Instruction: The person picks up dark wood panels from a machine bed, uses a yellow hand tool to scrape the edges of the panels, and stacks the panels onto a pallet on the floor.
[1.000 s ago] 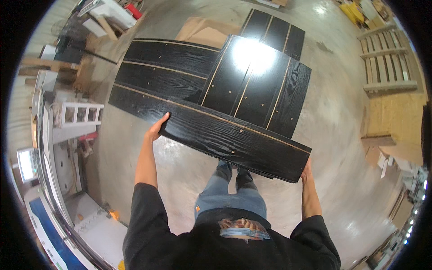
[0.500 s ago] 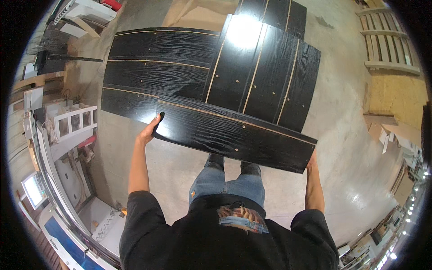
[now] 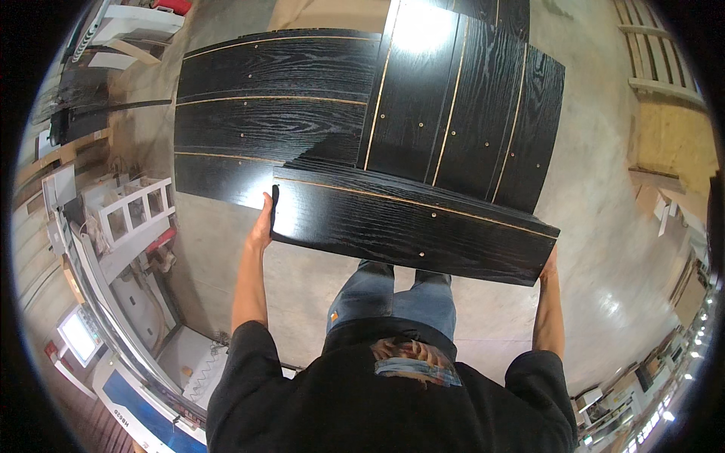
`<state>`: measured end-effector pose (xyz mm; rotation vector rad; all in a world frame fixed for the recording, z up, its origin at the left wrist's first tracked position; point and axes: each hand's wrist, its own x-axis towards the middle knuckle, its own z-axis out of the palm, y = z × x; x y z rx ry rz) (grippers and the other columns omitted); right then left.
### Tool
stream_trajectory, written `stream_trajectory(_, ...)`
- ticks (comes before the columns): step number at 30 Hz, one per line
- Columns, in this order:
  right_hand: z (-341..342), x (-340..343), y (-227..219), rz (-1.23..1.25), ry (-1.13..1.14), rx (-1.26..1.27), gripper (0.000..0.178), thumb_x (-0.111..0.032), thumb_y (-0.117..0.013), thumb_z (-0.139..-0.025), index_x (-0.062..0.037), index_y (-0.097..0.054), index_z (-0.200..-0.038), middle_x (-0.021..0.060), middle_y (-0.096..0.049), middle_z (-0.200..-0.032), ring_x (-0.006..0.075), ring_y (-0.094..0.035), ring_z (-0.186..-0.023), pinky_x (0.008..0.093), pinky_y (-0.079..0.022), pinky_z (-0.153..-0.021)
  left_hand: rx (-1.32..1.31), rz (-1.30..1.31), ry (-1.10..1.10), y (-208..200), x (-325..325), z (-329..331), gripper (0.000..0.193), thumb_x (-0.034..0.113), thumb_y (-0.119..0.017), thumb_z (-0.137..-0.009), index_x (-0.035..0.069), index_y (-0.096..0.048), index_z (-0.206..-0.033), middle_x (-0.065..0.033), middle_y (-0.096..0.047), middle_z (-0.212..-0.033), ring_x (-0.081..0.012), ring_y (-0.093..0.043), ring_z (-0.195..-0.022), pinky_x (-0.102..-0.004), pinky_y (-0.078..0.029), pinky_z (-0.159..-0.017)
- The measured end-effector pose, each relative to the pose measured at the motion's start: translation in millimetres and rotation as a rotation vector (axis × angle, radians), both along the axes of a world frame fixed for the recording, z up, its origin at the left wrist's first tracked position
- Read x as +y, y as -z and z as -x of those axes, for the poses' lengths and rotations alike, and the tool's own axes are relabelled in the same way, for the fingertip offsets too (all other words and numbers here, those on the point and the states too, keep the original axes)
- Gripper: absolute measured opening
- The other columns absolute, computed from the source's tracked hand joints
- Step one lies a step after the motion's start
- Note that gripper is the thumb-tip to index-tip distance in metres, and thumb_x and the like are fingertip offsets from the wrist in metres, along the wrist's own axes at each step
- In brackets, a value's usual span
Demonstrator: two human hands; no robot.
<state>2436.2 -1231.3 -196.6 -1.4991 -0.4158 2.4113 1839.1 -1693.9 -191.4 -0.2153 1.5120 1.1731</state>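
Observation:
Held level in front of my body is a long black wood-grain board (image 3: pixel 393 234), with a thin light groove along its length and small drilled holes. My left hand (image 3: pixel 261 224) grips its left end, the thumb up against the end and the other fingers mostly hidden. At the right end my right hand (image 3: pixel 550 264) holds the board from its edge and below, most of its fingers out of sight. Just beyond lie more black boards: a left stack (image 3: pixel 302 72) running sideways and a right stack (image 3: pixel 483 106) running away from me. The held board overlaps their near edges in the view.
Wooden pallets (image 3: pixel 657 53) and a yellowish panel (image 3: pixel 668 136) stand at the far right. Along the left runs a machine with a white-and-blue housing (image 3: pixel 143 400) and a lit screen (image 3: pixel 79 336). A white rack (image 3: pixel 136 215) stands beside it. Concrete floor (image 3: pixel 596 196) surrounds the stacks.
The board, both hands and the stacks all sit farther right in the view. The board's tilt is slightly less steep. Both hands keep their hold at its ends.

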Motion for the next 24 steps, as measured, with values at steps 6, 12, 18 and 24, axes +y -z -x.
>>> stream_trajectory(6, -6, -1, 7, -0.041, 0.073, -0.065, 0.046, -0.040, -0.045, -0.103, -0.0018, -0.065, -0.119, 0.0117, -0.071, -0.109, 0.0243, -0.067, -0.094, 0.0372, -0.057, -0.086, 0.125, 0.027, -0.025, -2, 16, -2, 0.109, 0.081, -0.027, -0.091, -0.006, -0.013, -0.155, -0.0189, -0.022, -0.161, -0.0295, -0.027, -0.146, -0.0402, -0.022, -0.119)
stream_trajectory(12, -11, -2, 10, -0.053, 0.029, 0.005, 0.049, -0.043, -0.044, -0.103, -0.0020, -0.064, -0.123, 0.0110, -0.070, -0.114, 0.0234, -0.066, -0.100, 0.0362, -0.056, -0.090, 0.137, 0.045, -0.051, -10, 19, -4, 0.109, 0.081, -0.029, -0.091, -0.005, -0.013, -0.156, -0.0185, -0.019, -0.162, -0.0289, -0.023, -0.147, -0.0392, -0.020, -0.120)
stream_trajectory(18, -47, -10, 28, -0.229, 0.027, -0.415, 0.058, -0.054, -0.042, -0.101, -0.0059, -0.065, -0.125, 0.0121, -0.070, -0.118, 0.0260, -0.067, -0.105, 0.0405, -0.053, -0.094, 0.290, 0.270, -0.049, -34, 44, -13, 0.104, 0.080, -0.023, -0.092, -0.001, -0.015, -0.157, -0.0213, -0.020, -0.162, -0.0338, -0.023, -0.149, -0.0473, -0.017, -0.121)
stream_trajectory(24, -31, 2, 31, -0.151, 0.036, -0.213, 0.052, -0.048, -0.044, -0.101, -0.0034, -0.068, -0.113, 0.0107, -0.072, -0.106, 0.0232, -0.068, -0.091, 0.0369, -0.057, -0.085, 0.150, 0.092, -0.159, -5, 19, -4, 0.090, 0.071, -0.028, -0.098, 0.001, -0.028, -0.154, -0.0149, -0.039, -0.153, -0.0275, -0.038, -0.140, -0.0395, -0.028, -0.117)
